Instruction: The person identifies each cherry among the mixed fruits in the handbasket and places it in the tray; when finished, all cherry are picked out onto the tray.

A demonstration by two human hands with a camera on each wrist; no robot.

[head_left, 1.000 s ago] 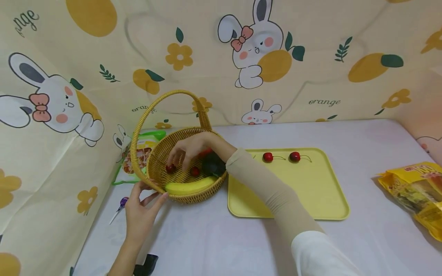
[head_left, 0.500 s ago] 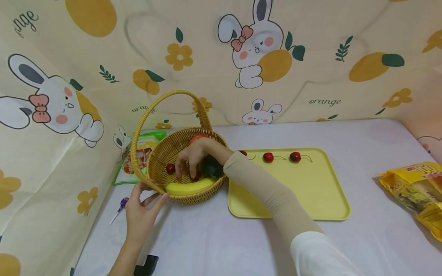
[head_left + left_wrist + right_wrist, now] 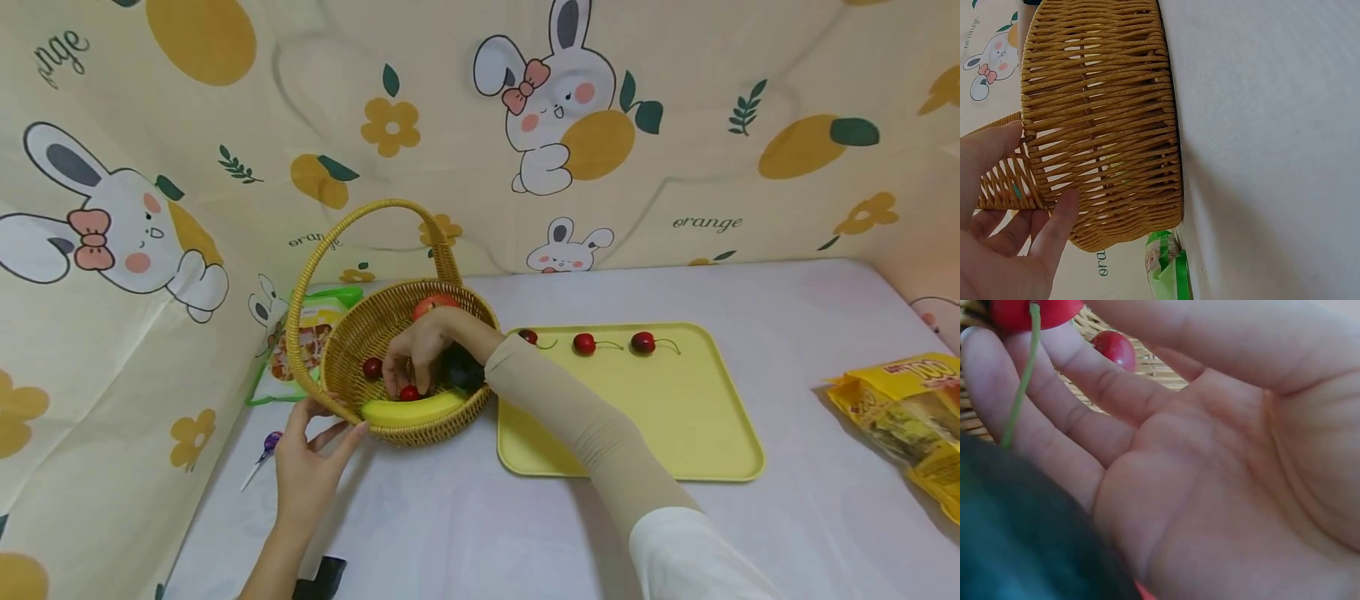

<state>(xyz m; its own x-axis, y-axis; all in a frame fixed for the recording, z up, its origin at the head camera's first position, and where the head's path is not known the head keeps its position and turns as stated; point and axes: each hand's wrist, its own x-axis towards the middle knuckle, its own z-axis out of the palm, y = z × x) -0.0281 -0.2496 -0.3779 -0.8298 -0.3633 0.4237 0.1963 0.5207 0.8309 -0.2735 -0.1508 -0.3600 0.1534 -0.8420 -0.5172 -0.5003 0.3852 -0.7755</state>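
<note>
A wicker basket [image 3: 363, 321] with a tall handle stands on the table. My left hand [image 3: 311, 462] grips its near left rim at the handle's foot, and the left wrist view shows thumb and fingers [image 3: 1063, 215] on the weave. Inside the basket, my right hand [image 3: 420, 350] holds a red cherry [image 3: 408, 392] at its curled fingertips, the green stem [image 3: 1022, 387] hanging across the fingers. Left of that hand lies another cherry [image 3: 372, 368]. A banana [image 3: 412, 410] lies along the near side, a dark green rounded thing [image 3: 463, 369] under the wrist, and a red fruit [image 3: 435, 304] behind.
Right of the basket, a yellow tray [image 3: 645, 417] bears a row of cherries [image 3: 584, 343] at its far edge, partly behind the right sleeve. A green-edged snack bag [image 3: 300, 350] stands behind the basket, a lollipop [image 3: 270, 442] lies left, a yellow packet [image 3: 903, 417] far right.
My right hand has moved from the left cherry rightward to the other one, which has shifted slightly toward the banana. The red fruit behind has come into view. My left hand keeps its place.
</note>
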